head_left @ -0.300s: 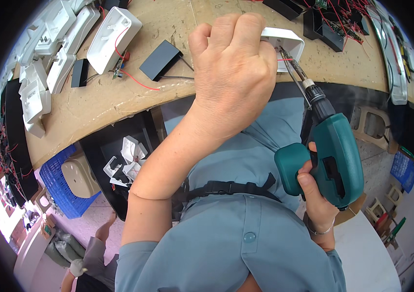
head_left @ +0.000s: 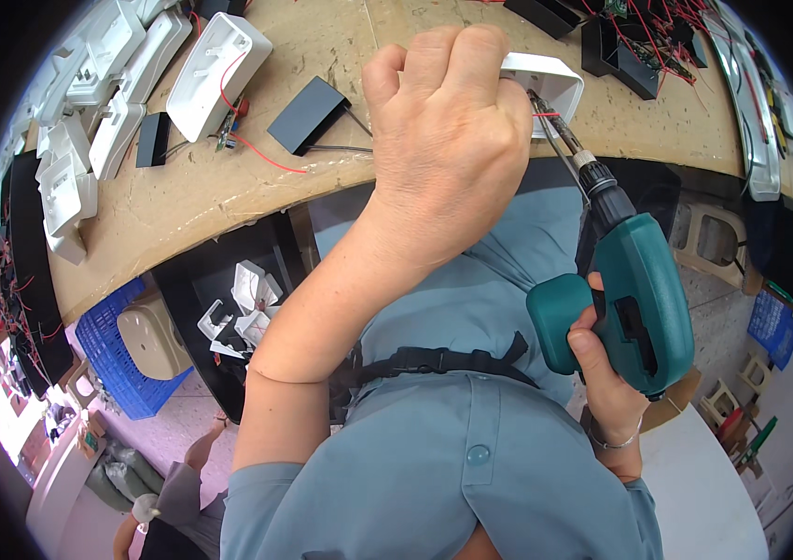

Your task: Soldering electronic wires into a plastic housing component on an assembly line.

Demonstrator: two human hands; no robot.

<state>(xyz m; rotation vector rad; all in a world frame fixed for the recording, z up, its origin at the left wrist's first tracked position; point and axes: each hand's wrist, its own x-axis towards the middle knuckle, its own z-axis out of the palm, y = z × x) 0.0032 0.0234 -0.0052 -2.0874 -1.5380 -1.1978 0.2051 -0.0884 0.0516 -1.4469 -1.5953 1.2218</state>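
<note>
My left hand (head_left: 452, 140) is closed at the table's front edge, its fingertips hidden behind the knuckles. It grips a white plastic housing (head_left: 562, 86), whose open side shows to the right of the hand. My right hand (head_left: 606, 369) is wrapped round the handle of a green soldering gun (head_left: 646, 289). The gun's metal tip and thin feed tube reach up into the housing, close beside my left fingers. A short red wire (head_left: 546, 115) crosses there. The exact spot the tip touches is hidden. Left of my left hand lies a black box (head_left: 309, 114) with a dark cable.
Another white housing (head_left: 219, 75) with a red wire and small circuit board lies farther left, near stacked white housings (head_left: 107, 56). Black boxes (head_left: 620, 61) and tangled red wires lie at the back right. Below the table are a black bin (head_left: 201, 308) and a blue crate (head_left: 126, 355).
The soldering gun's front has swung slightly left and its tip sits a little farther into the housing. My left hand stays almost still. A person at lower left has shifted.
</note>
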